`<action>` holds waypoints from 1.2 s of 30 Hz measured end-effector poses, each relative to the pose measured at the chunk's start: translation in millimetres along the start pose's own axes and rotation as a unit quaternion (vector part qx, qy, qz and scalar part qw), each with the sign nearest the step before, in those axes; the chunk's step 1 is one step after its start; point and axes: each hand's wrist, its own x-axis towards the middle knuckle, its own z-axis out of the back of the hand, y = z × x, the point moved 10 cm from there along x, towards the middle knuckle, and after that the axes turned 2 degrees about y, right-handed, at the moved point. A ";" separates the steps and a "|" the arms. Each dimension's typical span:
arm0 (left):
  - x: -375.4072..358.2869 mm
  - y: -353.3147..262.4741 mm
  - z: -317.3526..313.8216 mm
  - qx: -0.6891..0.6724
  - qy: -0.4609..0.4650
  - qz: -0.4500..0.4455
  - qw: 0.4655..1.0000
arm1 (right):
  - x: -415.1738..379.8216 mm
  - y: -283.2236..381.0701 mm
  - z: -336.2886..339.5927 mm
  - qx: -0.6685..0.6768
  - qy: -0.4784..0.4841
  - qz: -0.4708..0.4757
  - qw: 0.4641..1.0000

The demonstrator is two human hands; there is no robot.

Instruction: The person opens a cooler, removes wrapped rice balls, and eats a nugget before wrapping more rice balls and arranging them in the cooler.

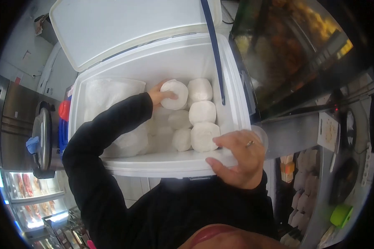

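Inside a white cooler box point(232, 93) stand several white round blocks, among them a front one point(205, 137) and a middle one point(202, 112). My left hand point(161, 94) grips a white round block point(176, 101) near the back of the box, with the thumb on its top face. Over the front right rim is my right hand point(239, 155), fingers apart, a ring on one finger. Its fingertips are close to the front block; whether they touch it I cannot tell. White wrapped bundles point(112, 95) lie in the box's left part, partly hidden by my left sleeve.
The raised cooler lid point(133, 27) stands behind the box, with a dark strap point(215, 50) hanging at the right. Right of it are a glass display case point(278, 50) and a metal counter point(295, 133). At lower left, a lit display point(37, 191); at lower right, a green object point(341, 216).
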 end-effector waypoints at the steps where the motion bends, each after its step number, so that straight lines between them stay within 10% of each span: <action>1: 2.3 3.3 2.3 -0.015 -0.003 0.013 1.000 | 1.4 0.5 0.5 0.004 0.000 0.007 1.000; 20: -28.8 -11.2 -0.1 -0.061 -0.074 0.110 0.989 | -7.4 -4.7 2.8 0.014 -0.045 0.047 0.998; 25: -29.3 86.5 2.2 -0.119 -0.009 0.170 0.978 | -7.5 -0.8 3.3 0.001 -0.065 0.053 0.996; 30: -21.2 157.2 78.9 0.041 -0.327 0.198 0.923 | -7.8 0.5 3.0 -0.007 -0.059 0.059 0.996; 36: -12.5 127.0 56.8 0.163 -0.271 0.189 0.930 | -8.4 1.9 3.6 -0.021 -0.064 0.055 0.996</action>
